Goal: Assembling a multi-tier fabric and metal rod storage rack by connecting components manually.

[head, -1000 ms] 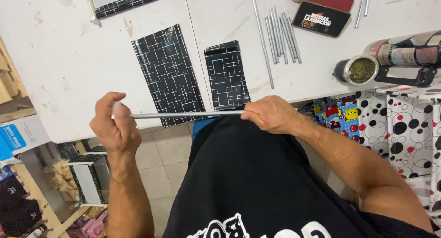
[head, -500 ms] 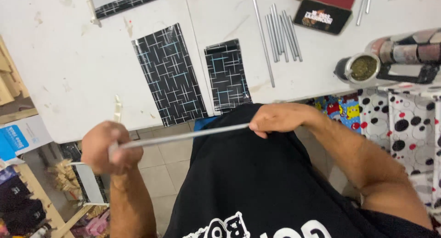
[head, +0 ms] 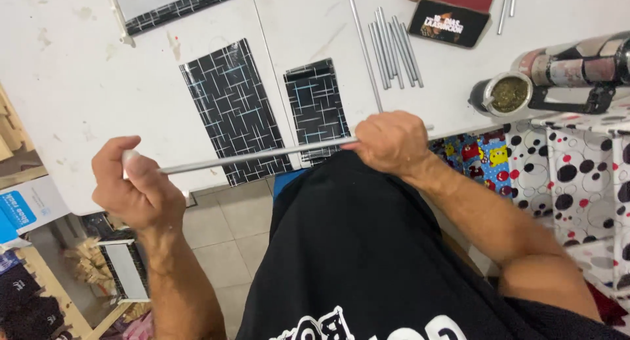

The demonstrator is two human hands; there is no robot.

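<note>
The thin, straight, silver-grey metal rod (head: 256,156) is held level in the air, just off the near edge of the white worktable (head: 79,117) and in front of the person's black shirt. Its left end is enclosed in the left hand (head: 134,192), which is clenched into a fist around it, with a pale tip showing by the thumb. The right hand (head: 387,143) is clenched around the rod nearer its right end, and a short length projects past the knuckles on the right. The rod reads as straight between the two fists; no bend or cut is visible, so the working of this rod appears unfinished.

On the table beyond the rod lie two flat black rectangular panels with a pattern of thin white lines: a larger one (head: 233,110) and a smaller one (head: 316,107), side by side and apart. A bundle of similar grey metal rods (head: 394,48) lies further back, with one longer single rod (head: 364,48) just beside it; these appear untouched stock. Also present:

- a dark rectangular card (head: 449,23) near the far edge;
- a round metal cup holding green-brown herb (head: 505,94) at the right;
- a patterned cylindrical flask (head: 577,67) lying on its side beside the cup.
</note>
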